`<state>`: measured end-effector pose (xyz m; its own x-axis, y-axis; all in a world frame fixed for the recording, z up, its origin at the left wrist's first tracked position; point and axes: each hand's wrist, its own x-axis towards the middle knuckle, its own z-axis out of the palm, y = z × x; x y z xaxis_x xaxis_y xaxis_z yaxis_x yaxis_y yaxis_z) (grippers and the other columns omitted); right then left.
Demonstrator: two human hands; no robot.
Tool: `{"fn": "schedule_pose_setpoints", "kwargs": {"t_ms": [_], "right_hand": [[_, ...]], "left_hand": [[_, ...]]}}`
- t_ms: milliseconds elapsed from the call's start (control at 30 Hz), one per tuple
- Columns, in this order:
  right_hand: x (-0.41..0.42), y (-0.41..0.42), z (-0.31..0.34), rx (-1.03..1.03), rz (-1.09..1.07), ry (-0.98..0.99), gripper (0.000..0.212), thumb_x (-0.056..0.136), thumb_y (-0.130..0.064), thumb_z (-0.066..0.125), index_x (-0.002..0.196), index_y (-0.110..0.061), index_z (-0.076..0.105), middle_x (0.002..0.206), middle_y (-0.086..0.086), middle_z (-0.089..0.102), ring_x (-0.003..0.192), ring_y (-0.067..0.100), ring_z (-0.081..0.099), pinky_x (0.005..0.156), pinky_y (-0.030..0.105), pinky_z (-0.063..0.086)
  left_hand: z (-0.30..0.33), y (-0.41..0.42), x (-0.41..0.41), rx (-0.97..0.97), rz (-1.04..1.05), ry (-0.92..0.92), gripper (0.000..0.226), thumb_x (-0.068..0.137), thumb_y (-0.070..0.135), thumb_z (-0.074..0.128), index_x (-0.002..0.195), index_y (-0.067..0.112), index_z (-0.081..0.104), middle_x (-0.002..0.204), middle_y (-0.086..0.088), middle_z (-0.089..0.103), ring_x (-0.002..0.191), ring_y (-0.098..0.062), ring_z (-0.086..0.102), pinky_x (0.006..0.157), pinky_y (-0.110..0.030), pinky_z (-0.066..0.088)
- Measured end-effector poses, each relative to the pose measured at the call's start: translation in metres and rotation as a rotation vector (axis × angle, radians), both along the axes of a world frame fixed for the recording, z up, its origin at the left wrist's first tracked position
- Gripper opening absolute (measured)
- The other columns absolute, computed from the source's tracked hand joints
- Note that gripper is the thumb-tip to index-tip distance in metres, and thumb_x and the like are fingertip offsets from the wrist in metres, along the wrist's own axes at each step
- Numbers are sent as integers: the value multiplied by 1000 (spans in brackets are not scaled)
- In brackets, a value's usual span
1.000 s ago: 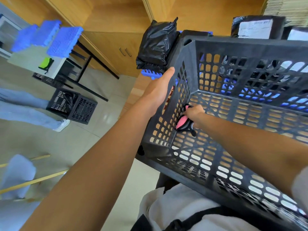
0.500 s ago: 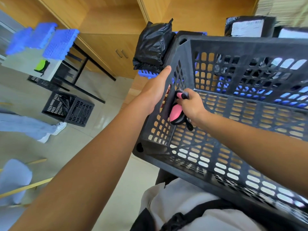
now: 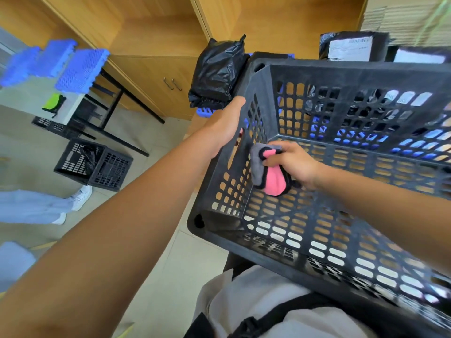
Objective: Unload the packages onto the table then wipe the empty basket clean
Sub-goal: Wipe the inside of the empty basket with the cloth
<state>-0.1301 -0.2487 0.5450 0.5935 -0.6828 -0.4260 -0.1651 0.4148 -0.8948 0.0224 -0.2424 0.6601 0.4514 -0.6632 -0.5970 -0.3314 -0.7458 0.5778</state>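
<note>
An empty black slatted basket [image 3: 346, 74] is tilted toward me against my body. My left hand [image 3: 225, 128] lies on the outside of its left wall, fingers straight along the plastic. Inside, my right hand [image 3: 291, 162] grips a pink and grey cloth [image 3: 271, 178] bunched against the left wall near the bottom corner. Black wrapped packages [image 3: 217, 71] lie on the table just beyond the basket's far rim, and more with white labels [image 3: 351, 46] sit at the back right.
A blue crate [image 3: 205, 112] shows under the black package. On the floor at left stands another black basket [image 3: 94, 164], beside a dark-legged table [image 3: 117, 101] carrying blue crates [image 3: 80, 69]. Another person's legs and white shoe [image 3: 80, 196] are at the left edge. Wooden cabinets [image 3: 170, 79] stand behind.
My right hand has moved the cloth from the basket's bottom up onto the left wall, then a little down and right. The cloth has unfolded, showing grey. My left hand stays on the wall.
</note>
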Motion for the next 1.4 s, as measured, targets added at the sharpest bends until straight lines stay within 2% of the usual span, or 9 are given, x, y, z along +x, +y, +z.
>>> {"fn": "schedule_pose_setpoints", "kwargs": {"t_ms": [233,367,533,667,833,967,1167,1300,1400], "right_hand": [[5,-39,-57,178,-366,335,10,87,-15,72,94,-15,64,94,9,71,90,31,70,87,46,58],[31,-57,-66,154,-422,425,14,87,-17,67,101,-17,67,95,7,71,91,27,69,85,42,59],[70,-66,-68,186,-520,445,30,99,-19,55,126,-10,62,118,12,67,91,26,60,76,30,47],[75,-65,-69,239,-578,446,33,101,-19,51,131,-11,59,120,12,66,95,26,60,76,30,46],[75,-66,-58,292,-657,301,20,98,-16,51,113,-21,62,100,5,66,93,27,65,68,31,48],[80,-70,-32,310,-738,125,20,94,-8,52,85,-24,57,85,1,65,83,24,65,62,28,51],[82,-65,19,159,-737,-90,22,91,-2,53,78,-20,55,86,10,66,78,27,65,75,42,59],[85,-54,49,-3,-734,-106,20,91,-5,52,79,-21,54,78,4,60,69,19,56,65,35,47],[80,-41,57,-127,-692,-94,15,93,-7,53,84,-19,56,77,3,60,71,19,56,67,36,47]], "left_hand": [[-8,-10,-1,-19,58,-56,85,91,76,32,155,20,28,152,-2,40,120,-23,46,92,-40,29],[-10,-13,4,-26,40,-59,83,92,75,31,155,21,29,108,8,55,71,-6,41,89,-38,36],[-10,-13,4,-14,67,-47,69,93,73,32,139,23,45,76,14,37,64,-2,33,84,-36,27],[-12,-14,5,-15,45,-17,80,92,75,32,151,22,35,114,7,57,75,-4,36,84,-33,29],[-9,-14,0,-25,93,-55,78,94,73,29,149,19,39,92,10,48,68,-8,36,84,-38,27],[-9,-15,-1,-23,77,-57,76,96,72,22,150,21,40,138,-4,52,97,-18,40,86,-38,29],[-4,-14,-4,-35,83,-83,73,100,66,23,144,12,45,86,0,51,71,-16,43,78,-33,30],[-4,-15,-4,-41,79,-68,72,101,63,24,150,13,37,146,-10,47,121,-29,48,91,-37,29],[1,-11,-5,-50,73,-66,71,100,64,25,147,14,42,145,-8,48,120,-30,49,99,-40,34]]}}
